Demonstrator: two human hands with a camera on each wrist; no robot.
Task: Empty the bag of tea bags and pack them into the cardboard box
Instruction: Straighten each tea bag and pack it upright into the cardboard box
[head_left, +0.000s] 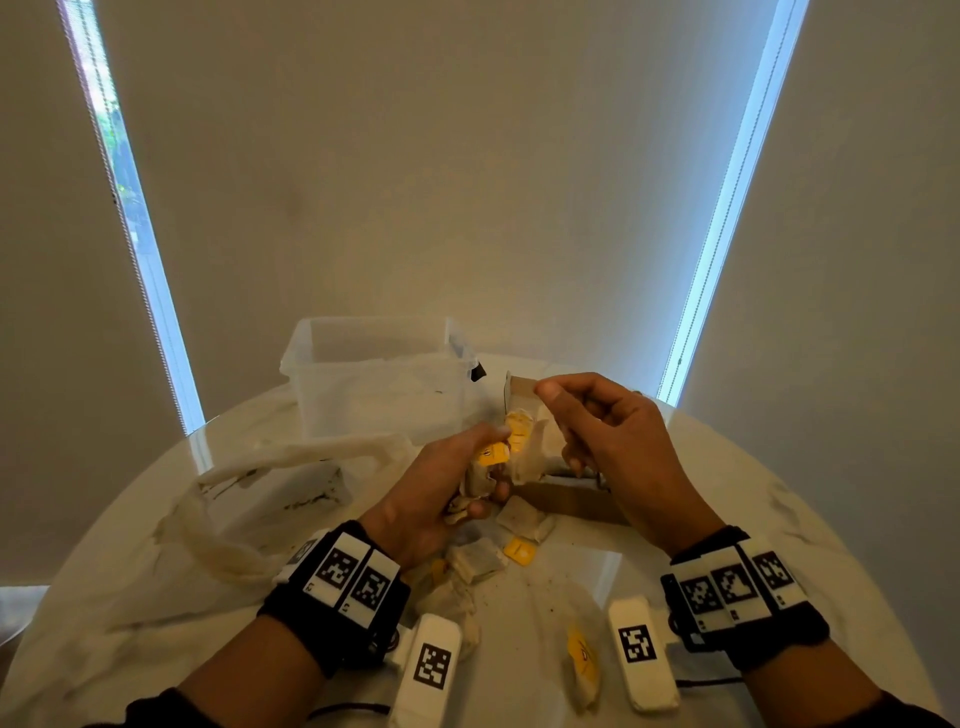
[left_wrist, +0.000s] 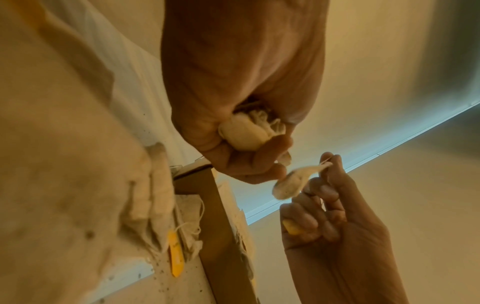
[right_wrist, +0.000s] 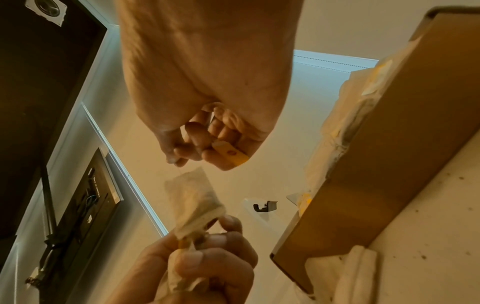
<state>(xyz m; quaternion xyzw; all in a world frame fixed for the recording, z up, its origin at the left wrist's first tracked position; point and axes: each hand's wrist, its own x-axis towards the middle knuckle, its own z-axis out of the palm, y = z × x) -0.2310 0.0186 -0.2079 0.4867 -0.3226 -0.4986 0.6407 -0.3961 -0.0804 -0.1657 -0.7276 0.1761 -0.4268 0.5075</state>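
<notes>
Head view — tea bag (head_left: 527, 457) between both hands' fingers (head_left: 571, 460)

Little can be read. Black-and-white square code markers are carried on the wristbands (head_left: 353, 577) of both wrists and on the white blocks (head_left: 641, 653) lying just behind the hands. Small characters "L2" and "L1" are printed under the left wristband's markers. Print on the yellow tags (head_left: 493, 453) between the hands is too blurred to be made out.
</notes>
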